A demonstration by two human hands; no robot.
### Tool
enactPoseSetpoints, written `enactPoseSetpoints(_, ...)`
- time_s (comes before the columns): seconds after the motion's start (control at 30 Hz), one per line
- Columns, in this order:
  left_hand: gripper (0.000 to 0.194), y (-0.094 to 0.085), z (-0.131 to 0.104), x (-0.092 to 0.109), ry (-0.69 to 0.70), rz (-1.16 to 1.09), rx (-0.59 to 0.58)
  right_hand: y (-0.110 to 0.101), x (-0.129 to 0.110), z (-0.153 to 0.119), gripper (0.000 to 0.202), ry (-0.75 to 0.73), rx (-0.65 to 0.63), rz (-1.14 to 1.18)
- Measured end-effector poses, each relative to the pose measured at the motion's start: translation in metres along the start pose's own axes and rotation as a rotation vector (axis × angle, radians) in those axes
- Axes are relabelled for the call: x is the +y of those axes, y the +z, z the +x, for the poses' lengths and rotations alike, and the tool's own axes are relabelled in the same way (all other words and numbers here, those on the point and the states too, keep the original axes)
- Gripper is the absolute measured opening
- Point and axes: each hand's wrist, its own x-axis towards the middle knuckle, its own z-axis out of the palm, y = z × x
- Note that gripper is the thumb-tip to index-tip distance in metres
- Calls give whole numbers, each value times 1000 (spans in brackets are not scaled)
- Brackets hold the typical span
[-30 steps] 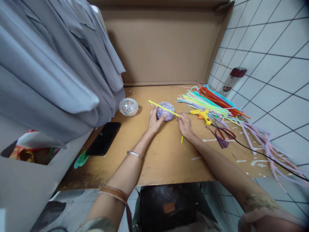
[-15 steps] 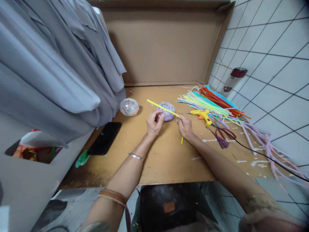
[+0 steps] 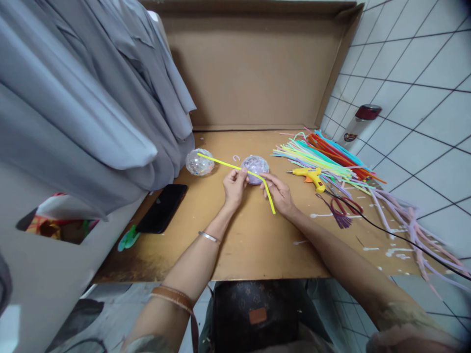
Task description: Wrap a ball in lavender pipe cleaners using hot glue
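A yellow pipe cleaner (image 3: pixel 221 162) stretches across the front of both hands, with its right part bent down toward me. My left hand (image 3: pixel 234 186) pinches it near the middle. Close to the bend, my right hand (image 3: pixel 278 192) has its thumb and fingers against the stem; whether they grip it firmly is hard to see. Just behind the hands sits a round, purplish, clear bowl-like piece (image 3: pixel 254 164), partly covered by the stem and fingers. Farther left rests a clear faceted bowl (image 3: pixel 199 164), with the stem's left end in front of it.
Bundled colourful pipe cleaners (image 3: pixel 320 154) lie at the right, near a yellow glue gun (image 3: pixel 309 175) with a black cord and red-handled scissors (image 3: pixel 346 206). A black phone (image 3: pixel 162 208) lies left. A lidded bottle (image 3: pixel 358 126) stands by the tiles. Grey cloth (image 3: pixel 147 98) hangs left.
The yellow pipe cleaner has shifted left between my hands. Its bend and the hanging right end now show in front of my right hand, whose fingers have opened out somewhat.
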Motion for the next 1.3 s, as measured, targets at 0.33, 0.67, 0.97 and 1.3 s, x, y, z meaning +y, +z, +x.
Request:
enactPoseSetpoints(0.33,53,-2,6,1,-85,-133,22,0,-14,1,38,-443,-84,-170)
enactPoseSetpoints(0.67,44,-4,7,2,-116,-123,-65,-2,-21,4,26,-388,28,-299)
enactPoseSetpoints(0.97,46,0,-2,-2,-159,-97,-244,-15,-4,11,32,-185,102,-249)
enactPoseSetpoints(1.3,38,0,-5,-2,0,87,-197,-21,-2,16,26,26,12,3)
